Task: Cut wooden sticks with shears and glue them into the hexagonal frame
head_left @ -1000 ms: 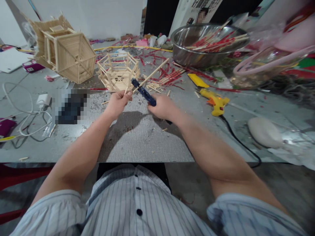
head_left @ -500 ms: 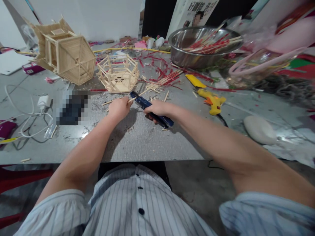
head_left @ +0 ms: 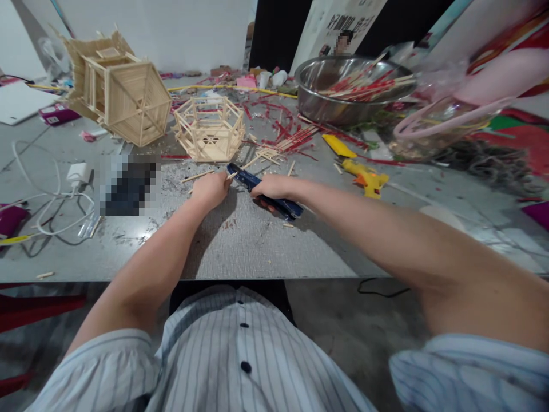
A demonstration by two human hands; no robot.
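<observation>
My left hand (head_left: pixel 210 189) is closed, pinching a thin wooden stick (head_left: pixel 231 175) at its fingertips. My right hand (head_left: pixel 272 189) wraps round the handles of a dark blue hand cutter (head_left: pixel 244 177). The cutter's jaws point up and left, and the stick lies at them; whether they are closed on it I cannot tell. Just behind my hands stands an open six-sided frame of wooden sticks (head_left: pixel 210 131). To its left a larger stick-built house model (head_left: pixel 137 106) rests on its side. Short wooden sticks (head_left: pixel 268 154) lie scattered beyond the cutter.
A yellow glue gun (head_left: pixel 364 177) lies right of my right hand. Behind it sits a steel bowl (head_left: pixel 317 106) with red-and-pale sticks. Red scraps (head_left: pixel 283 129) litter the back. At left are a blurred dark flat object (head_left: pixel 128 186) and a white charger (head_left: pixel 79 174) with cables.
Both hands keep their holds on the stick and the cutter, nearly in place. The view has shifted slightly, and my right forearm now covers more of the whitish rounded object at right.
</observation>
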